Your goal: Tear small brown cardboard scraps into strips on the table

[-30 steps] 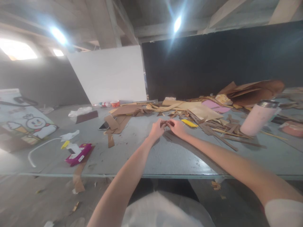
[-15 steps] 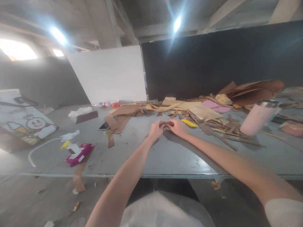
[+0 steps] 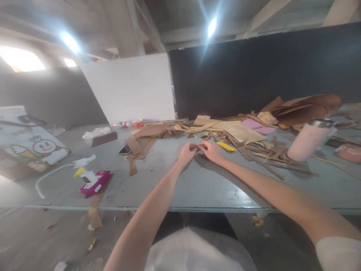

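Observation:
Just above the grey table (image 3: 158,188), my left hand (image 3: 187,153) and my right hand (image 3: 210,152) meet at the fingertips. Both are closed on a small brown piece (image 3: 196,147), which looks like a strip of brown paper or leather. Fingers cover most of it, so its full shape is hidden. A yellow cutter (image 3: 226,146) lies flat just to the right of my right hand. Beyond it is a pile of brown cut strips (image 3: 270,153).
Brown sheets (image 3: 150,131) and a phone (image 3: 124,149) lie left of my hands. A pink tumbler (image 3: 310,141) stands at right, before a rolled brown sheet (image 3: 307,109). At left are a magenta tissue pack (image 3: 97,184) and a printed bag (image 3: 36,145).
My hands stay together at nearly the same spot, with the fingers of my right hand slightly shifted around the brown piece. The whole view has moved very slightly.

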Demonstrator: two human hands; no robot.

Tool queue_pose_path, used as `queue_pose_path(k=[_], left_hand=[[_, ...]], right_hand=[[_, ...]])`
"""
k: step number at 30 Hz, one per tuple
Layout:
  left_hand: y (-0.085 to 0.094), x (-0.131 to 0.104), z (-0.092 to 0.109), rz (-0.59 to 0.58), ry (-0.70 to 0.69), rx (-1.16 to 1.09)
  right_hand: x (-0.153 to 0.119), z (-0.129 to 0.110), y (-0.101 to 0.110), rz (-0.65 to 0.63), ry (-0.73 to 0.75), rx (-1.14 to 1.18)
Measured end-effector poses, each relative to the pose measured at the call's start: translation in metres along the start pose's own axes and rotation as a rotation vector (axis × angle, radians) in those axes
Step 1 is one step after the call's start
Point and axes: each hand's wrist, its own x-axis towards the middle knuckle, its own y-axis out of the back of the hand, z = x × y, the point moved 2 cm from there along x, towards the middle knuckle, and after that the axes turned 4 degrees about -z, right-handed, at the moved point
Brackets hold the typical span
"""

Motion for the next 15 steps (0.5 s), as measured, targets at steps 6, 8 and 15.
queue_pose_path(k=[6, 8, 15], left_hand=[[0.0048, 0.0043, -0.003, 0.077, 0.043, -0.064], [0.0049, 0.0037, -0.0034, 0.088, 0.075, -0.094], [0.0018, 0.0053, -0.0041, 0.054, 0.11, -0.206]], right_hand=[[-0.0036, -0.0057, 0.0099, 0.107, -0.039, 0.001], [-0.0043, -0.0069, 0.0102, 0.112, -0.036, -0.006], [-0.0036, -0.0071, 0.0074, 0.107, -0.035, 0.002]])
